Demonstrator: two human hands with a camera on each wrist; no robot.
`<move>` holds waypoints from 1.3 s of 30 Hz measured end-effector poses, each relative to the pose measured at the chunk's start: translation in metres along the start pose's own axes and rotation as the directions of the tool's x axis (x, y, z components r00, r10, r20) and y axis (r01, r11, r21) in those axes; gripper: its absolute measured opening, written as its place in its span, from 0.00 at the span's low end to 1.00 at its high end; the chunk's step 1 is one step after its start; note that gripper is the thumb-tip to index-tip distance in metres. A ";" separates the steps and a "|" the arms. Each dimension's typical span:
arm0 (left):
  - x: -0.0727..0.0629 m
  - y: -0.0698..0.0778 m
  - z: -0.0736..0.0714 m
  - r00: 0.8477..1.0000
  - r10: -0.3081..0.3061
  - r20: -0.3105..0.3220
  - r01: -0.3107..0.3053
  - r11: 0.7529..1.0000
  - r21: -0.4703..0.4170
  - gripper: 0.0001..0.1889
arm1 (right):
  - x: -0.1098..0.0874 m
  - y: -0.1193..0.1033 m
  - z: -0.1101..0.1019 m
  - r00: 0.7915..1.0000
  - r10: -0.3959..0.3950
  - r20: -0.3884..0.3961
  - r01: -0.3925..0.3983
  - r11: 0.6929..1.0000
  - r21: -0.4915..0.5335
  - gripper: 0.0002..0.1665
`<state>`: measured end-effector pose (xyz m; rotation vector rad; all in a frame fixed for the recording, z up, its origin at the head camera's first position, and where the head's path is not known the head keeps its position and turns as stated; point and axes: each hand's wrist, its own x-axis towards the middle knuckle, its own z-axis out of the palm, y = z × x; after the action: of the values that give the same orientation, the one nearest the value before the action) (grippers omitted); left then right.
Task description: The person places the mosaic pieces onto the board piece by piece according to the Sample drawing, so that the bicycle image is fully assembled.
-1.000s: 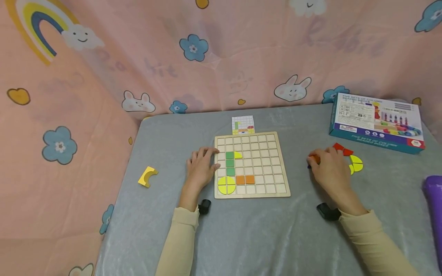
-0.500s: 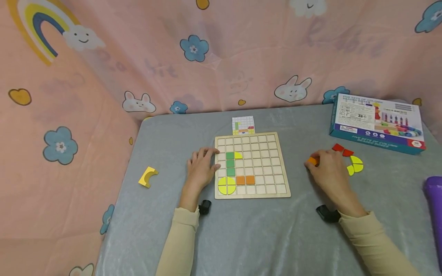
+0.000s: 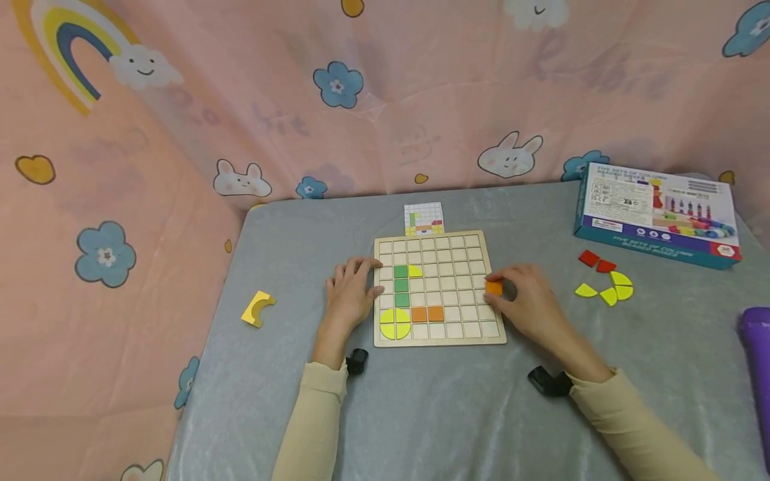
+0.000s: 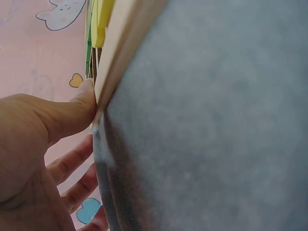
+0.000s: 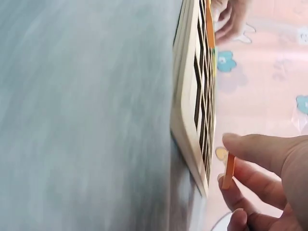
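My right hand pinches an orange square tile between thumb and fingertips, over the right edge of the wooden grid board. In the right wrist view that tile is held on edge, beside the board's corner. My left hand rests at the board's left edge, its thumb touching the rim and its fingers relaxed. Set in the board are green squares, a yellow quarter-circle, a yellow circle of quarter pieces and two orange squares.
A small pattern card lies behind the board. Several loose yellow pieces and two red pieces lie at the right, before a toy box. A yellow arch block lies left; a purple object stands at the far right.
My right hand has picked up the orange tile from beside the loose pieces and carried it left to the board's right edge. The left hand has stayed in place.
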<state>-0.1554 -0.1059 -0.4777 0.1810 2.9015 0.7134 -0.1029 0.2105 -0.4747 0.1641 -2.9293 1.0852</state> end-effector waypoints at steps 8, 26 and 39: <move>0.000 0.000 0.000 1.000 0.002 0.001 -0.002 1.000 0.008 0.23 | 0.004 -0.013 0.018 0.995 -0.099 0.032 0.097 0.993 0.060 0.16; -0.002 0.000 -0.001 1.000 0.004 0.000 -0.004 1.000 -0.005 0.23 | 0.004 -0.028 0.041 0.982 -0.156 0.103 0.151 0.987 0.058 0.16; -0.001 -0.002 0.000 1.000 0.009 -0.002 -0.009 1.000 0.000 0.23 | 0.004 -0.015 0.023 0.987 -0.065 0.145 0.058 0.997 0.050 0.21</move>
<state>-0.1546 -0.1073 -0.4784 0.1943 2.9042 0.7148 -0.1052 0.1838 -0.4823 0.3475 -3.0052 1.1797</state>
